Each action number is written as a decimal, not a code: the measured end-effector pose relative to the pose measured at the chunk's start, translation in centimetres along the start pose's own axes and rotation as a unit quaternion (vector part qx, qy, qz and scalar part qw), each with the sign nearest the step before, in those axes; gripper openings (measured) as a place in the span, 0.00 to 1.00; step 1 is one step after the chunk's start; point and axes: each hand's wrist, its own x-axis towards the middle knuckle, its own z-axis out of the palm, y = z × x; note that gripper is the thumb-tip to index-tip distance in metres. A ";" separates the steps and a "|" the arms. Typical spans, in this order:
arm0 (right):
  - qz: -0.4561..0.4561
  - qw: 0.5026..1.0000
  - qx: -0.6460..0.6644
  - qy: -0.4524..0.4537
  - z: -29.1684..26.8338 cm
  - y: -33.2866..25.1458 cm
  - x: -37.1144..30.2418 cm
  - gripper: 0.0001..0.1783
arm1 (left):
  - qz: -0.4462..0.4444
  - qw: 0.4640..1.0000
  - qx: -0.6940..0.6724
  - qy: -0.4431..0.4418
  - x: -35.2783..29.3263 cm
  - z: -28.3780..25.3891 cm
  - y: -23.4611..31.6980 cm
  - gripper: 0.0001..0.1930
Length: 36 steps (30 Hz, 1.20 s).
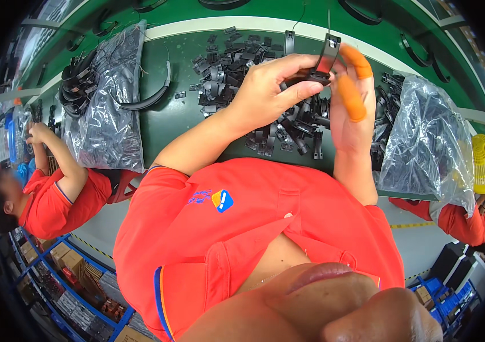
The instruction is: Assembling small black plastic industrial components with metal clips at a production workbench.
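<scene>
Black band [327, 59], far side, right of centre, above heap [219, 75]. My left hand [268, 84] pinches its near end; my right hand [352, 108], half-curled, beside it, contact unclear. Looks light, stiff, glossy, perhaps slippery; best held by edges.

Item 1: red shirt [254, 196], wearer's chest; 1 emblem [223, 201], approx. diamond-shaped, rounded corners, blue & orange-yel. w/ white mark.
Item 2: blue lettering [199, 197], same shirt, adj. to emblem; sm., stylised, not clearly legible.
Item 3: floor tape [91, 246], yel./blk. diag. warning stripes, wearer's L. side.
Other txt., nos., labels: none legible.
</scene>
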 end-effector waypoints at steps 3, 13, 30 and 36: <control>0.012 0.999 -0.023 -0.028 -0.6 -0.1 0.2 0.21 | 0.010 0.990 0.127 -0.059 -0.1 -0.2 -0.3 0.16; -0.057 0.988 -0.142 -0.010 -0.4 0.3 -0.8 0.13 | -0.072 0.986 -0.141 -0.050 -0.8 1.9 -0.5 0.15; -0.007 0.984 -0.176 0.023 0.2 0.7 -2.2 0.14 | -0.010 1.000 -0.021 -0.008 -1.2 2.1 -1.6 0.14; -0.055 0.992 -0.111 -0.021 -0.5 0.9 -2.0 0.14 | 0.013 0.998 -0.049 -0.023 -1.1 2.2 -2.1 0.15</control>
